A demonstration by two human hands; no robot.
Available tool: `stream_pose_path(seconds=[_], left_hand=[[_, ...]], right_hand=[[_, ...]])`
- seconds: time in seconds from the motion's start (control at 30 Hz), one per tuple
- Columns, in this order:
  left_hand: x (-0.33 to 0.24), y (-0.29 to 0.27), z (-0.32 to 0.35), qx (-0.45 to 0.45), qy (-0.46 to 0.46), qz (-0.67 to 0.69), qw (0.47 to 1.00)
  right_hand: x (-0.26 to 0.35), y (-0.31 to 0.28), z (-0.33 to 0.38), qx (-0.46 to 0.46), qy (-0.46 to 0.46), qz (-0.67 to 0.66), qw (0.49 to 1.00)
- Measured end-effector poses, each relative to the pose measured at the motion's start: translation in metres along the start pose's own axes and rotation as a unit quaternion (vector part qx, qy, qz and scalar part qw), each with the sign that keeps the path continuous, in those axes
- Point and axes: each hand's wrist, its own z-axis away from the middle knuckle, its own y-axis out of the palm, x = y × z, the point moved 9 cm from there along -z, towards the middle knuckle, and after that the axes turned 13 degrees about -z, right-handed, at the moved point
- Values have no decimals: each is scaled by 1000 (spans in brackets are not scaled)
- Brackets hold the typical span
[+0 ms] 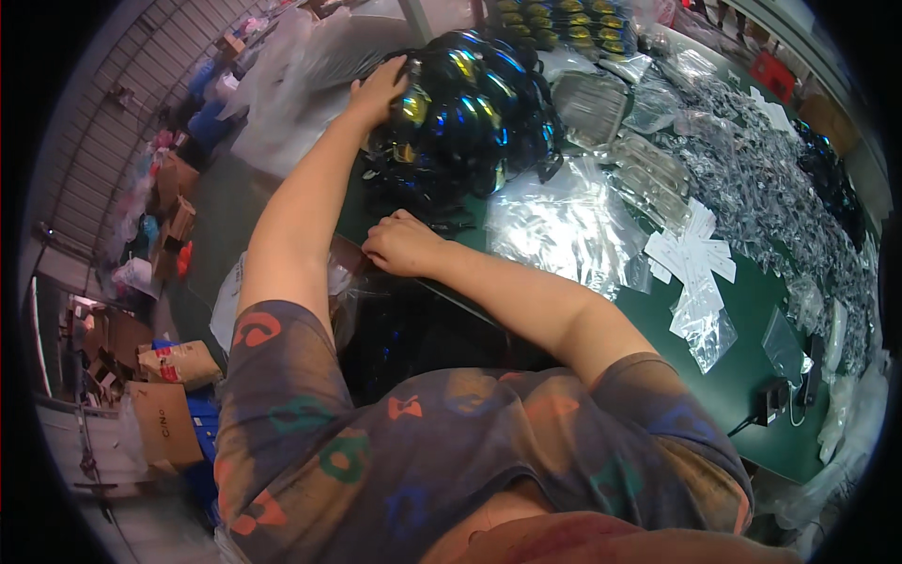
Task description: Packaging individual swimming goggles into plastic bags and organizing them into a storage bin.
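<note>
1. Nearest the camera is the person's shirt (pixel 470 451), dark with coloured bow shapes; both bare forearms reach away from it over the bench (pixel 752 376), which is green.
2. The right hand (pixel 402 246) rests at the near bench edge, fingers curled together into a loose fist, touching the near edge of the dark goggles; whether it grips one I cannot tell.
3. The left hand (pixel 381 91) lies farther out on top of the goggle pile (pixel 470 113), fingers spread and pressed on a shiny lens, laid on it rather than clamped.
4. The pile is a heap of black goggles with iridescent blue-yellow lenses, at the far left of the bench. It looks large and unbagged, so I judge most of the work is left.
5. Just right of the pile lies a clear plastic bag (pixel 564 226), flat and empty-looking.
6. Farther right are white paper labels (pixel 695 249), oblong, fanned in a loose cross, with more small clear bags (pixel 705 329) beside them.
7. Beyond, a long drift of filled clear packets (pixel 761 179) runs along the right side.
8. Far back, rows of yellow-lensed goggles (pixel 554 19) stand in order.
9. On the floor at left sit brown cartons (pixel 169 414).
</note>
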Motion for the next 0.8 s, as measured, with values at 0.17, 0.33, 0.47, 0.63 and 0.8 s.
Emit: stream_pose_path(seconds=[0.17,0.33,0.47,0.63,0.8], left_hand=[[-19,-52,60,-93,45,-19,994],[-12,-90,170,-267,82,101,955],[22,-38,307,-207,-44,287,934],[35,31,490,-133,-224,361,895],[23,130,606,-35,-349,478,805]], right_hand=[[28,14,6,67,-19,162,984],[70,6,6,68,-126,133,981],[153,-60,-10,-1,-168,64,984],[69,-198,-25,-228,53,196,952],[-46,-236,-43,-103,279,239,924]])
